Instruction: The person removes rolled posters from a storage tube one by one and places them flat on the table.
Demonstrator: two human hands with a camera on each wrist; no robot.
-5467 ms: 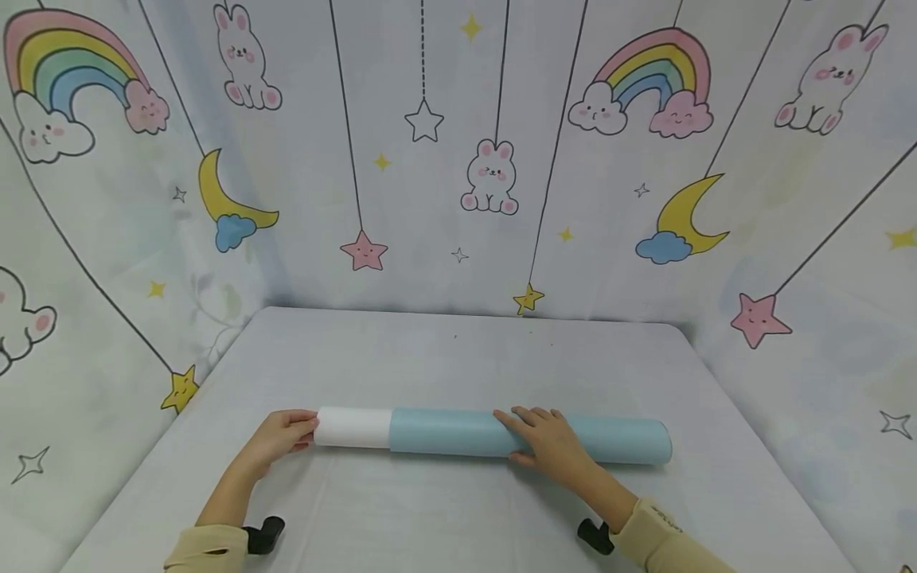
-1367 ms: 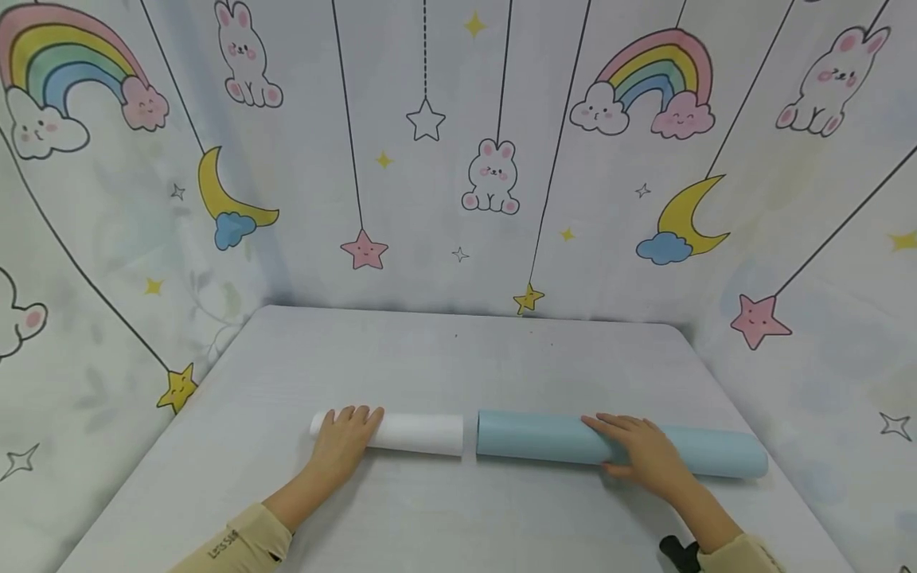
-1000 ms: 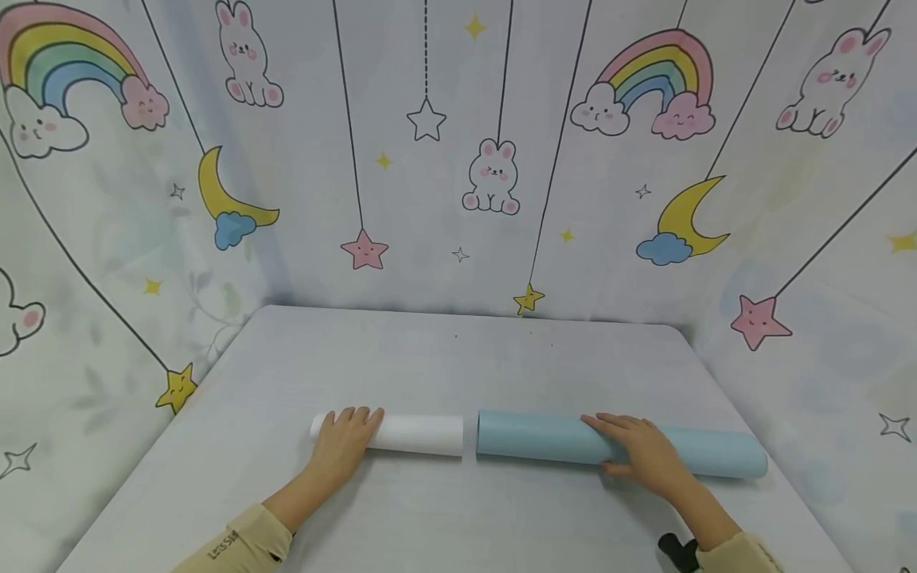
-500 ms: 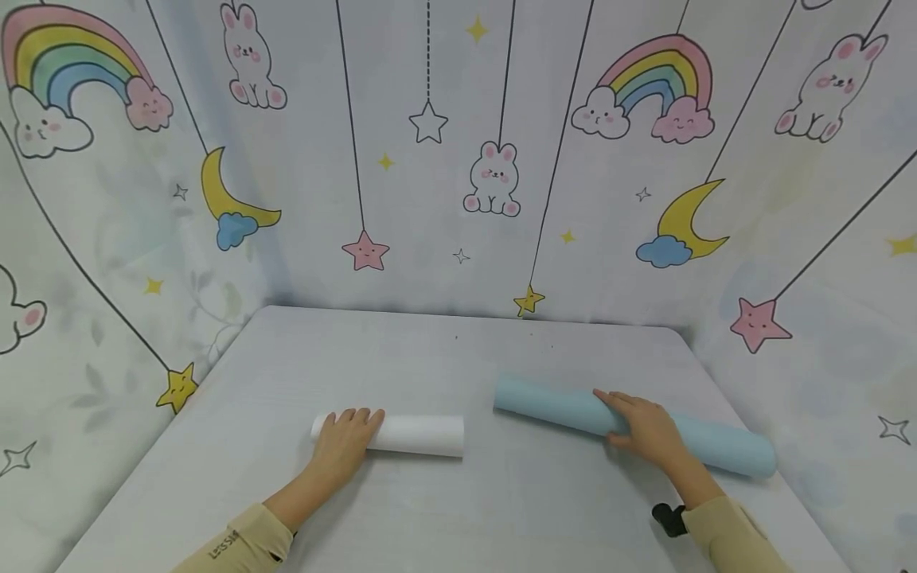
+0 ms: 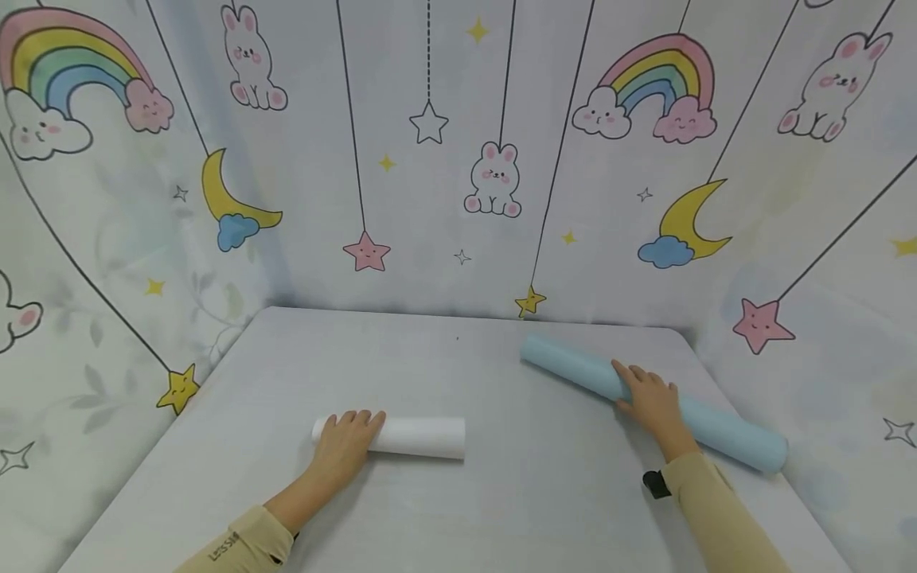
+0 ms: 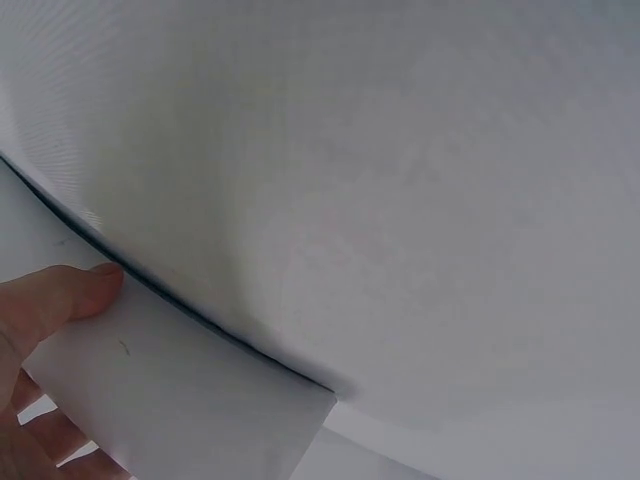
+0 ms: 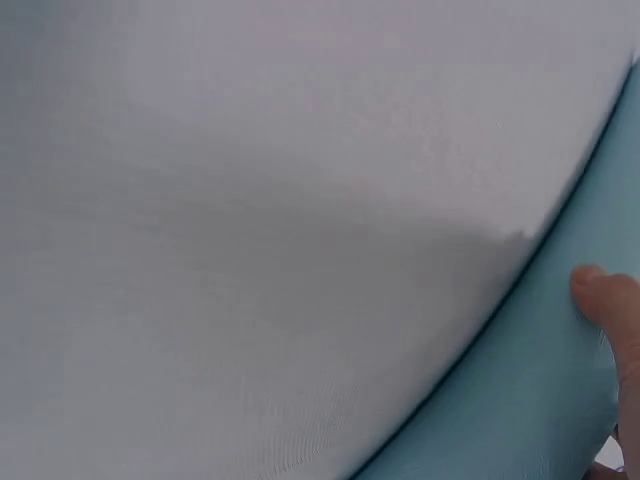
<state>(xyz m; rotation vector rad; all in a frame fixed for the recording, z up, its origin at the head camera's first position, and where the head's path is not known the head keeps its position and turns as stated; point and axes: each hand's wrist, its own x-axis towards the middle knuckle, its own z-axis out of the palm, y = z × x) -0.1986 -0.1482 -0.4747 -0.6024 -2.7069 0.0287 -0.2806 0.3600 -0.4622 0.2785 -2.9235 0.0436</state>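
A white roll (image 5: pixel 430 438) lies crosswise left of the table's middle. My left hand (image 5: pixel 345 447) grips its left part from above; the left wrist view has the thumb (image 6: pixel 85 290) on the near side of the white surface (image 6: pixel 200 380) and fingers beyond it. To the right, a longer light blue roll (image 5: pixel 573 368) lies slanted, left end toward the back, right end at the table's right edge. Around its middle my right hand (image 5: pixel 653 402) holds it, the thumb (image 7: pixel 605 300) pressed on the blue surface (image 7: pixel 500 400) in the right wrist view. The two rolls are apart.
Both rolls are on a white-covered table (image 5: pixel 401 366). A fabric backdrop (image 5: pixel 430 191) printed with rabbits, stars, moons and rainbows encloses the back and sides. A small black piece (image 5: pixel 655 484) sits at the right sleeve's cuff.
The white roll has come out of the blue roll's left end. My left hand shifted from its end to gripping over it. Lately my right hand swung the blue roll's left end toward the back.
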